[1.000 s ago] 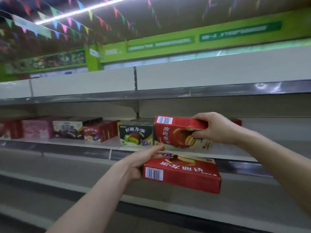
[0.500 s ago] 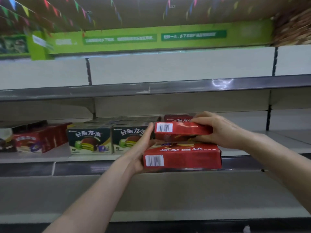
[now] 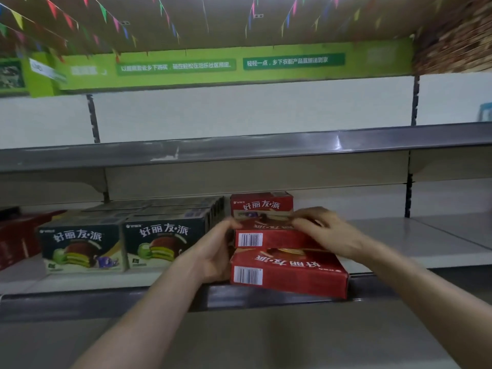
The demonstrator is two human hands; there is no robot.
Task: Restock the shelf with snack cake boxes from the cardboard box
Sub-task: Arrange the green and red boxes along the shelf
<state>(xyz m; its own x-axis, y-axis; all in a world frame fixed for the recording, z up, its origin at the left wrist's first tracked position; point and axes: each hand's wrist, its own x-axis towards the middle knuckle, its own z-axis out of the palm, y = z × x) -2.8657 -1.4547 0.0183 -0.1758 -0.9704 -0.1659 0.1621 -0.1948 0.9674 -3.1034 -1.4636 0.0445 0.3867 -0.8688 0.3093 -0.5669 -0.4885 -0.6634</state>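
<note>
My left hand [image 3: 215, 258] and right hand [image 3: 323, 231] clasp the upper red snack cake box [image 3: 269, 238], stacked on the lower red box [image 3: 288, 275] at the shelf [image 3: 106, 283] edge.

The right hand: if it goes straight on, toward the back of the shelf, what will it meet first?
Probably the upright red box standing behind the stack. The right hand grips the upper red box, fingers pointing that way; depth is hard to judge.
</note>
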